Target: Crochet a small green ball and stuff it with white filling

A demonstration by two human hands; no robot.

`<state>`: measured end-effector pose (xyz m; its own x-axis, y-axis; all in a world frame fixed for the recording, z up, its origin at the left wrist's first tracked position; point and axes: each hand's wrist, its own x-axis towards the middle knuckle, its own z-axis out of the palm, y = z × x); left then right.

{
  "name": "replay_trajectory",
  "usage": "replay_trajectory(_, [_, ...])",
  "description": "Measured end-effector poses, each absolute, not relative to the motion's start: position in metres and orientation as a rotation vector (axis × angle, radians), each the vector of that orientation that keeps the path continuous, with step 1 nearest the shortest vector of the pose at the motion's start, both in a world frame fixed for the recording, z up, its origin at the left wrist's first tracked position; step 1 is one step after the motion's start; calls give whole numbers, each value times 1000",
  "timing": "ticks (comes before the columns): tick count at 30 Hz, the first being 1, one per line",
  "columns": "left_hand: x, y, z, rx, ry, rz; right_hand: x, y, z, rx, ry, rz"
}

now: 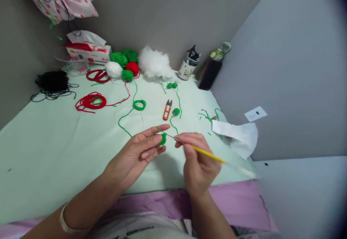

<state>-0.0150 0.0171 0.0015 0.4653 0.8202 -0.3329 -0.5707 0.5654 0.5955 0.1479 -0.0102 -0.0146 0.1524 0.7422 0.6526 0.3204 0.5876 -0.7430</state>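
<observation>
My left hand (141, 150) pinches a small green crocheted piece (163, 138) between thumb and fingers, low over the pale green table (48, 148). A green yarn strand (125, 118) runs from it back to a small green coil (139, 105). My right hand (196, 159) is closed on a yellow-handled crochet hook (208, 154), whose metal tip reaches into the green piece.
Orange thread snips (167, 109) lie just beyond my hands, with small green crocheted bits (176, 112) nearby. Farther back are red yarn (90, 101), yarn balls (127, 75), white stuffing (155, 63), a tissue box (88, 52), black yarn (52, 81), a cup (187, 67) and a white tissue (238, 134) at right.
</observation>
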Motion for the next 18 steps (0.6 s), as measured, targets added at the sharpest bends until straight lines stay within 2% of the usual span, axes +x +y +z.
replay_trajectory(3, [-15,18,2,498,681,948,148,-4,-10,-902,-1227,688])
replay_trajectory(5, [-14,16,2,599,720,976,145,-2,-11,-877,-1230,779])
replay_trajectory(18, [-19,14,0,836,814,988,149,0,-8,-879,-1114,951])
